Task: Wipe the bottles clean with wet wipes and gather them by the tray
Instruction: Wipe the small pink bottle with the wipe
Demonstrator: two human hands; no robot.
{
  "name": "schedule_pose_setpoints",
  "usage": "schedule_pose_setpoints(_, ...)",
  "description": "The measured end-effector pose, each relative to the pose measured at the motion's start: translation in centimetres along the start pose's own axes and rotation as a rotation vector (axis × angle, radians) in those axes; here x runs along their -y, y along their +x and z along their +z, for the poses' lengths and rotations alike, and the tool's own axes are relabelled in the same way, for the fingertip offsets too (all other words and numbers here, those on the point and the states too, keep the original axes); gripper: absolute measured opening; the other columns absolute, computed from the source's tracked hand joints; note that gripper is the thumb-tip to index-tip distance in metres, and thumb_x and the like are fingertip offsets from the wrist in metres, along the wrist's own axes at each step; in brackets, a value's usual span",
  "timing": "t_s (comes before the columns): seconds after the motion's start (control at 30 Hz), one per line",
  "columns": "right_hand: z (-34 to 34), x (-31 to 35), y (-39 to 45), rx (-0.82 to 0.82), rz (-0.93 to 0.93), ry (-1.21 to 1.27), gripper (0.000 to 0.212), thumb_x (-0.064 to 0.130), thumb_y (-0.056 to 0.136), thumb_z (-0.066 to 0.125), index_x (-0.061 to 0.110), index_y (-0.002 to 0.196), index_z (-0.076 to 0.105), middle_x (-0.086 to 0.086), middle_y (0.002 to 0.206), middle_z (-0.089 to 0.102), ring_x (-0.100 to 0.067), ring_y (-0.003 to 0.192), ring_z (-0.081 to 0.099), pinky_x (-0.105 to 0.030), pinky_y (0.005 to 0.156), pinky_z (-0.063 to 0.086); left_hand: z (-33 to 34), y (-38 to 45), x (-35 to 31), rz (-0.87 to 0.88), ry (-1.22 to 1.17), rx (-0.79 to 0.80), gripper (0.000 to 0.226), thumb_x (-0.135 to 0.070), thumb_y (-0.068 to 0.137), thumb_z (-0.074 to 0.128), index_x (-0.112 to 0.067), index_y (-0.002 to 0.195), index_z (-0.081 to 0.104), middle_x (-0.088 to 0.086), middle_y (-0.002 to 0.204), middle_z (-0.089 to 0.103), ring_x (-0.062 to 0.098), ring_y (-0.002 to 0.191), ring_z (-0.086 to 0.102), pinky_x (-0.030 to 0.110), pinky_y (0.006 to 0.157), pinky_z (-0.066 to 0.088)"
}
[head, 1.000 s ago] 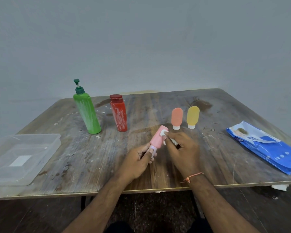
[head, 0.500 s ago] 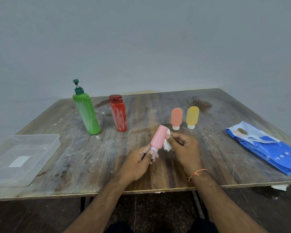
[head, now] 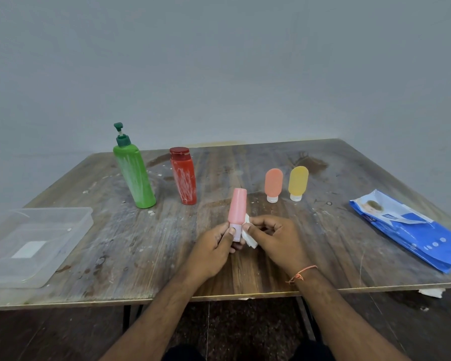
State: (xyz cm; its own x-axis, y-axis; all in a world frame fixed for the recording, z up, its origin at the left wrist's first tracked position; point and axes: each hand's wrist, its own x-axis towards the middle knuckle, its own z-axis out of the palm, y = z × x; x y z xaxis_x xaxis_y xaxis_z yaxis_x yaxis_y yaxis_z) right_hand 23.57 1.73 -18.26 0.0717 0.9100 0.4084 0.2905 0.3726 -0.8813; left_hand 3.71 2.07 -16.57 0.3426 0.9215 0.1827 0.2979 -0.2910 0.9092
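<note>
While left hand (head: 214, 243) grips pink bottle (head: 237, 208) by cap end, fingers curled round it, bottle held nearly upright above desk (head: 245, 269) near front edge — right hand (head: 274, 237) pinches white wipe (head: 249, 237) against its lower side. Tray (head: 71, 217) at left edge, well apart. Green bottle (head: 134, 175), red bottle (head: 184, 177), orange bottle (head: 273, 184), yellow bottle (head: 297, 182) stand farther back. Wipes pack (head: 412, 230) at right edge — bare wood between.

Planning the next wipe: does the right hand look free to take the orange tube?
Probably not yet: the right hand grips a wipe; the path to the orange tube looks clear.
</note>
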Motion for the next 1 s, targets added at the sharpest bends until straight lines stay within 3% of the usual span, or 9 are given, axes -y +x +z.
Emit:
schedule_pose_setpoints(0.13, 0.2, 0.0, -0.1, -0.031, -0.008, -0.053, 0.007, 0.027, 0.094, 0.081, 0.025, 0.100, 0.085, 0.011, 0.095, 0.081, -0.014, 0.091, 0.077, -0.049, 0.082, 0.063, 0.1, 0.0, -0.1, -0.019, -0.066, -0.026, 0.024, -0.022, 0.110, 0.054, -0.025, 0.124, 0.074, -0.010, 0.110, 0.080, 0.009, 0.104, 0.075, 0.031, 0.086, 0.062)
schedule_pose_setpoints(0.23, 0.2, 0.7, -0.6, -0.024, -0.066, -0.135, 0.010, 0.025, 0.092, 0.083, 0.024, 0.102, 0.086, 0.015, 0.095, 0.081, -0.008, 0.090, 0.077, -0.039, 0.080, 0.064, 0.1, 0.1, 0.0, -0.057, -0.137, -0.062, 0.021, -0.022, 0.108, 0.060, -0.023, 0.124, 0.074, -0.010, 0.111, 0.080, 0.009, 0.108, 0.075, 0.031, 0.086, 0.063)
schedule_pose_setpoints(0.4, 0.5, 1.2, -0.9, -0.010, -0.275, -0.325, 0.009, 0.021, 0.090, 0.084, 0.021, 0.099, 0.085, 0.016, 0.092, 0.079, -0.004, 0.081, 0.073, -0.028, 0.071, 0.059, -0.1, 0.1, 0.0, -0.102, -0.234, -0.080, 0.021, -0.020, 0.110, 0.056, -0.022, 0.124, 0.072, -0.007, 0.114, 0.080, 0.011, 0.111, 0.074, 0.028, 0.090, 0.061)
schedule_pose_setpoints(0.5, 0.6, 1.3, -1.0, 0.029, -0.375, -0.413, 0.006, 0.024, 0.090, 0.080, 0.022, 0.095, 0.084, 0.017, 0.093, 0.076, 0.001, 0.084, 0.069, -0.021, 0.074, 0.055, -0.2, 0.1, -0.2, -0.120, -0.289, -0.084, 0.024, -0.018, 0.112, 0.051, -0.023, 0.123, 0.071, -0.006, 0.113, 0.080, 0.012, 0.110, 0.074, 0.028, 0.094, 0.060)
schedule_pose_setpoints(0.63, 0.6, 1.4, -1.1, 0.026, -0.386, -0.453, 0.015, 0.029, 0.093, 0.076, 0.022, 0.102, 0.085, 0.015, 0.097, 0.078, 0.000, 0.088, 0.070, -0.025, 0.078, 0.058, -0.3, -0.1, -0.6, -0.128, -0.291, -0.053, 0.024, -0.020, 0.112, 0.050, -0.026, 0.124, 0.070, -0.007, 0.116, 0.080, 0.011, 0.111, 0.074, 0.028, 0.095, 0.059)
schedule_pose_setpoints(0.8, 0.6, 1.3, -1.0, 0.033, -0.376, -0.425, 0.013, 0.025, 0.093, 0.077, 0.024, 0.104, 0.084, 0.019, 0.095, 0.076, 0.004, 0.084, 0.067, -0.015, 0.076, 0.050, -0.4, -0.1, -0.7, -0.124, -0.304, -0.043, 0.020, -0.024, 0.109, 0.055, -0.024, 0.124, 0.069, -0.003, 0.111, 0.081, 0.012, 0.107, 0.075, 0.028, 0.089, 0.060)
schedule_pose_setpoints(1.0, 0.6, 1.6, -0.9, 0.071, -0.414, -0.417, 0.015, 0.031, 0.097, 0.069, 0.027, 0.101, 0.083, 0.017, 0.095, 0.078, -0.001, 0.086, 0.071, -0.029, 0.074, 0.058, -0.2, -0.2, -0.8, -0.117, -0.260, -0.043, 0.026, -0.035, 0.109, 0.053, -0.025, 0.124, 0.071, -0.003, 0.111, 0.080, 0.013, 0.108, 0.075, 0.028, 0.088, 0.061)
